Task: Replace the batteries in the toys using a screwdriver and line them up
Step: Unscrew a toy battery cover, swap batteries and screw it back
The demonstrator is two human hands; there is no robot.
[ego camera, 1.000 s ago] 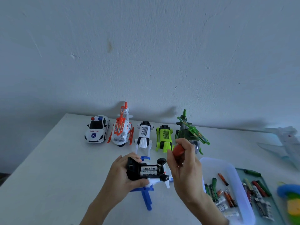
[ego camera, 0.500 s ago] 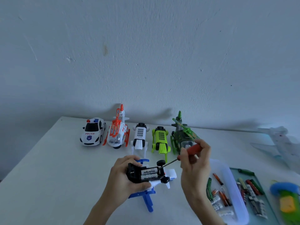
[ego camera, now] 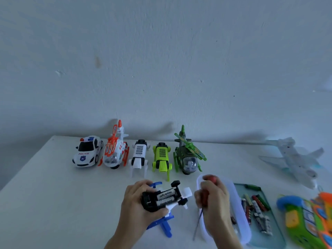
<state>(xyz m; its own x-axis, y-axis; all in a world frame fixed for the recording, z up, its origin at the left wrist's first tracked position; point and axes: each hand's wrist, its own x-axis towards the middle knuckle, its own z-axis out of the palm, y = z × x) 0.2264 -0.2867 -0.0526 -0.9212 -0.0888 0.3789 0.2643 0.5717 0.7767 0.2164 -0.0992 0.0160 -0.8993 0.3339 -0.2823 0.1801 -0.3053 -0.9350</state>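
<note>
1. My left hand grips the upturned white-and-blue plastic toy helicopter (two batteries showing) above the white table.
2. My right hand is wrapped round the red-handled screwdriver, tip down, beside the clear plastic tub.

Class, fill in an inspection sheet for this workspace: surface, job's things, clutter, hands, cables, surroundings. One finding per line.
Surface: white table, against the wall.
Job's things: upturned blue and white helicopter, battery bay open, two batteries in it; red-handled screwdriver, tip pointing down; five toys lined up at the back, from police car to green helicopter.
Clutter: clear tub and green tray holding loose batteries; white toy plane; colourful toy at right.
Hands: left hand grips the blue helicopter; right hand holds the screwdriver.
Cables: nothing seen.
Surroundings: plain pale wall.
</note>
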